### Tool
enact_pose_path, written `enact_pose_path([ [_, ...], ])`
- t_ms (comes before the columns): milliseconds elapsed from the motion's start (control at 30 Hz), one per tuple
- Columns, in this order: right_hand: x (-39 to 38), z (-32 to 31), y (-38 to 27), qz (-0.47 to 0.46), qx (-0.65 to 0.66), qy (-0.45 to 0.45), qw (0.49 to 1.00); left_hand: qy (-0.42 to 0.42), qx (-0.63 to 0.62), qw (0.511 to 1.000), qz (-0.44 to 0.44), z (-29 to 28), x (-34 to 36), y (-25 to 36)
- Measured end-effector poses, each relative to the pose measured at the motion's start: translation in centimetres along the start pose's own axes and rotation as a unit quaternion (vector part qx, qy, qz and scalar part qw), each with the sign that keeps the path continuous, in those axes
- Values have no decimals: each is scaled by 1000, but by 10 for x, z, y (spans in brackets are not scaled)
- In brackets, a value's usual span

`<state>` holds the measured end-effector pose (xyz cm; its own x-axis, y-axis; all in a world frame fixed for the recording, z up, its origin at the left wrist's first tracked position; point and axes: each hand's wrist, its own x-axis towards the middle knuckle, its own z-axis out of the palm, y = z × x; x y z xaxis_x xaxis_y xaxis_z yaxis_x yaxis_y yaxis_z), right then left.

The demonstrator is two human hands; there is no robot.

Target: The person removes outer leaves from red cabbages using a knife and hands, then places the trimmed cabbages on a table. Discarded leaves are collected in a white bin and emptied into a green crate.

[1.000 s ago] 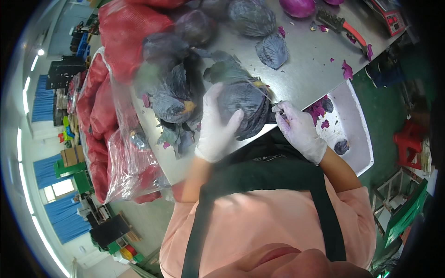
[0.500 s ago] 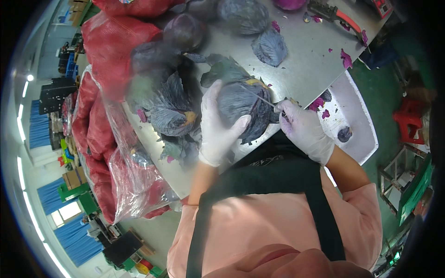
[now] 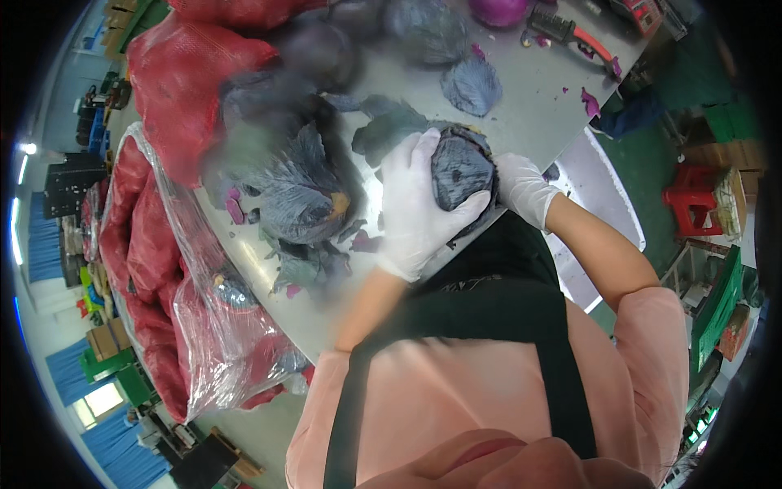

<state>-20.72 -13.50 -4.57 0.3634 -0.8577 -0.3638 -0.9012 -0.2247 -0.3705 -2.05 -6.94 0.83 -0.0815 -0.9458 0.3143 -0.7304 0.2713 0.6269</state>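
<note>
A red cabbage (image 3: 461, 173) with dark, bluish outer leaves is held near the table's front edge. My left hand (image 3: 411, 204), in a white glove, wraps its left side, thumb across the front and fingers over the top. My right hand (image 3: 521, 189), also gloved, presses against its right side, with its fingertips partly hidden behind it. The thin blade seen earlier in that hand is not visible now. Left of my left hand lies another cabbage (image 3: 297, 187) with a loose outer leaf. A detached leaf (image 3: 391, 130) lies just behind the held cabbage.
More cabbages (image 3: 428, 33) and a loose leaf (image 3: 472, 85) lie farther back on the metal table (image 3: 521, 98). A tool with a red-and-black handle (image 3: 590, 49) rests at the far right. A white bin (image 3: 607, 212) stands right of the table; red mesh sacks (image 3: 175, 90) crowd the left.
The cabbage has been turned, so a different face shows. My left hand has slid farther around it. My right hand has moved against its side, and the thin blade has gone out of sight.
</note>
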Motion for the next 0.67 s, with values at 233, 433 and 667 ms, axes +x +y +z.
enact_pose_path([
  [233, 17, 38, 37, -62, 314, 67, 945, -7, -157, 987, 26, -15, -8, -25],
  [433, -6, -14, 51, 14, 419, 215, 882, -25, -171, 977, 121, 15, 42, -15],
  [667, -38, -37, 72, 76, 535, 172, 824, -67, 82, 989, 106, 38, 71, -5],
])
